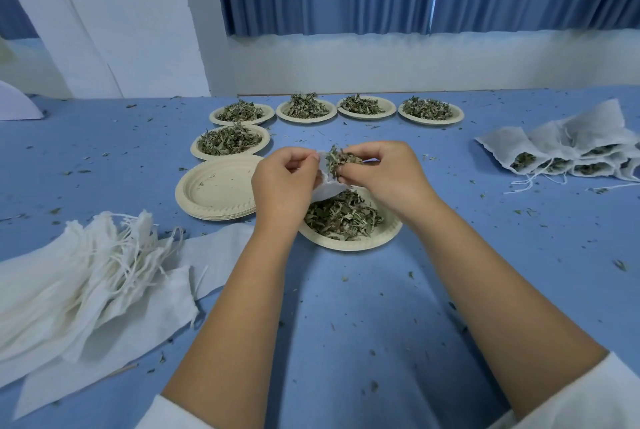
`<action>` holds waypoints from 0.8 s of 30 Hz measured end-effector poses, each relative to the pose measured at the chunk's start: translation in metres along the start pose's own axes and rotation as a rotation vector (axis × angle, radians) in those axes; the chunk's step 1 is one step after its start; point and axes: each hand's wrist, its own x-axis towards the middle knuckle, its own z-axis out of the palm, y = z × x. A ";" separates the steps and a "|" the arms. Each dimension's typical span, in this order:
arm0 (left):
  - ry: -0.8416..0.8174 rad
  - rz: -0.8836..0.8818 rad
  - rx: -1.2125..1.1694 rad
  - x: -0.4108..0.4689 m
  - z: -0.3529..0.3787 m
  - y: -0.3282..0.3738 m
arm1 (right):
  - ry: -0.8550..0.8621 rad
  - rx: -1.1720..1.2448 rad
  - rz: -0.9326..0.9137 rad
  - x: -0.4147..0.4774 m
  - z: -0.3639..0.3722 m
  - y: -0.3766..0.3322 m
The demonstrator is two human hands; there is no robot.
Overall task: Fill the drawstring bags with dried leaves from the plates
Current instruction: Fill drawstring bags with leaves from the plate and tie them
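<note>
My left hand (pixel 282 182) pinches the rim of a white drawstring bag (pixel 327 186) and holds it above a paper plate (pixel 349 241) of dried leaves (pixel 343 215). My right hand (pixel 381 175) pinches a clump of leaves (pixel 341 160) at the bag's mouth. Most of the bag is hidden behind my hands.
Several more plates of leaves (pixel 230 141) stand behind, next to a stack of empty plates (pixel 218 191). Empty bags (pixel 86 276) lie in a heap at the left, filled bags (pixel 568 155) at the right. Leaf crumbs litter the blue cloth (pixel 363 307).
</note>
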 end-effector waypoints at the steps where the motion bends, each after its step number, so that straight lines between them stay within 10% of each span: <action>1: -0.001 -0.005 -0.007 0.000 0.000 0.000 | 0.015 -0.105 -0.035 0.000 0.001 0.001; 7: -0.044 0.021 0.032 -0.005 0.003 0.001 | -0.052 -0.616 -0.166 0.000 0.007 0.009; 17: -0.031 0.024 0.069 -0.002 0.000 0.000 | -0.081 -0.039 0.047 0.001 -0.002 0.000; 24: -0.033 0.012 0.053 -0.003 -0.001 0.001 | 0.001 -0.232 -0.154 0.000 0.003 0.003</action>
